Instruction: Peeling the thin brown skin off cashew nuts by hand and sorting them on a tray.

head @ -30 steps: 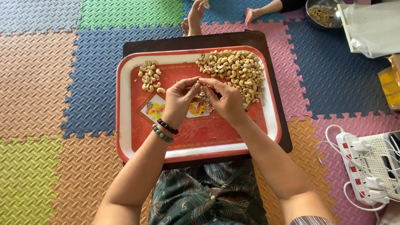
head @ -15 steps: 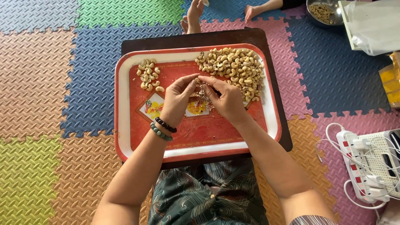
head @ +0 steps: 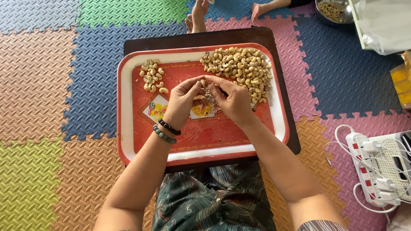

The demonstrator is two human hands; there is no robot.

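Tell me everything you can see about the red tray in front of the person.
The red tray is rectangular with rounded corners and a white inner border; it looks like plastic or enamelled metal. It lies flat on a dark board over the person's lap. A small cashew pile sits at its far left, a large cashew pile at its far right, and skin flakes litter its middle. The left hand and right hand meet above the middle.
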